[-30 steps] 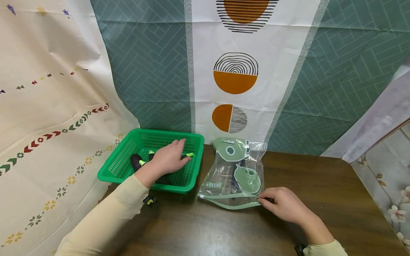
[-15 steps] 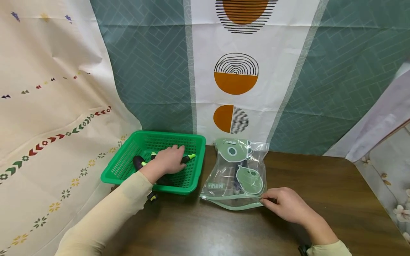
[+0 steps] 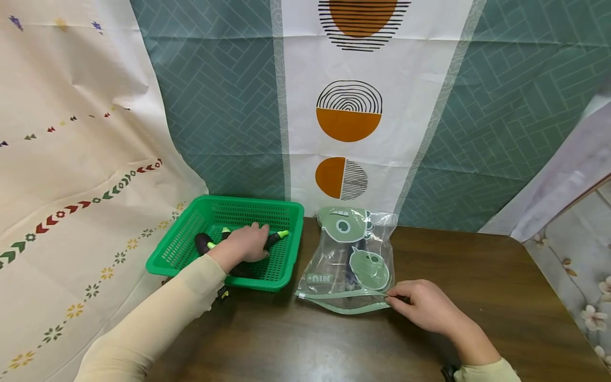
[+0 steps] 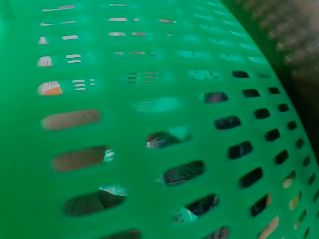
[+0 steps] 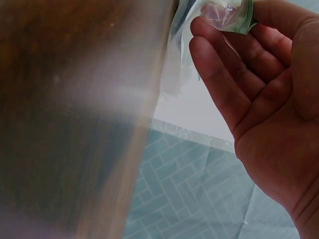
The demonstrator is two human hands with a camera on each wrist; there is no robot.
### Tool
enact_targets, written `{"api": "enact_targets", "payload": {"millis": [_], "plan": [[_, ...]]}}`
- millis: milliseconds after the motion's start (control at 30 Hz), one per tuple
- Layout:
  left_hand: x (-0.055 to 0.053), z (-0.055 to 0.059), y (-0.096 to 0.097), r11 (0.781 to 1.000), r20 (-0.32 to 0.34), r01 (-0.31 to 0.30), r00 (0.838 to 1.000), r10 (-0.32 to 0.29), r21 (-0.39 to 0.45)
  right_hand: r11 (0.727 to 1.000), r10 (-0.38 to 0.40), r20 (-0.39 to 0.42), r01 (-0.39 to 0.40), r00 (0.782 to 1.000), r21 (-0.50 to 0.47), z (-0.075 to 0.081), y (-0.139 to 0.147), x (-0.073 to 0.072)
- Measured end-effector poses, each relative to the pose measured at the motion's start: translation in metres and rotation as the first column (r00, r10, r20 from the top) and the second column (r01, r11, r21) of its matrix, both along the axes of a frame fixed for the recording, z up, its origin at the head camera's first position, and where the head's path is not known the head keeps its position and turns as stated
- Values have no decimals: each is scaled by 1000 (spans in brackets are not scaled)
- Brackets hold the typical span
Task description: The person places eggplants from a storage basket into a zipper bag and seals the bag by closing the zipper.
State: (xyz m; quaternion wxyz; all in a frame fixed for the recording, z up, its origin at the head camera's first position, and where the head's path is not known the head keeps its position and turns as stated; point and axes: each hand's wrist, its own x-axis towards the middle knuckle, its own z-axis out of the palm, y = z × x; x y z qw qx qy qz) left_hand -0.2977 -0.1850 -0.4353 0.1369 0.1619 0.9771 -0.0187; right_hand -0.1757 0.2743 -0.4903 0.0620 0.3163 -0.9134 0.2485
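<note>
Near patterned backdrop [image 3: 219, 95], bag [image 3: 350, 259] on brown table [image 3: 305, 342]

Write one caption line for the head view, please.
Left hand in a green basket of eggplants, right hand pinching a clear printed bag at its green-edged mouth.

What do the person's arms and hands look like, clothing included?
The left sleeve is long and plain cream; the right sleeve, of matching colour, shows only near its end. The left hand and right hand wear no gloves. A dark item beside the right sleeve is too small to identify.
</note>
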Motion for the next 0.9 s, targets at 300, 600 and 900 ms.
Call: {"api": "enact_targets", "payload": {"millis": [300, 600, 900], "plan": [[-3, -10, -6, 1000, 41, -18, 999, 18, -5, 1000, 6, -3, -6, 1000, 0, 0, 0, -1], [-2, -12, -9, 1000, 81, -22, 996, 22, -10, 1000, -3, 0, 3, 1000, 7, 1, -1, -1], [-5, -14, -8, 1000, 105, -24, 994, 26, -19, 1000, 1, -8, -1, 1000, 6, 1, 0, 0]]}}
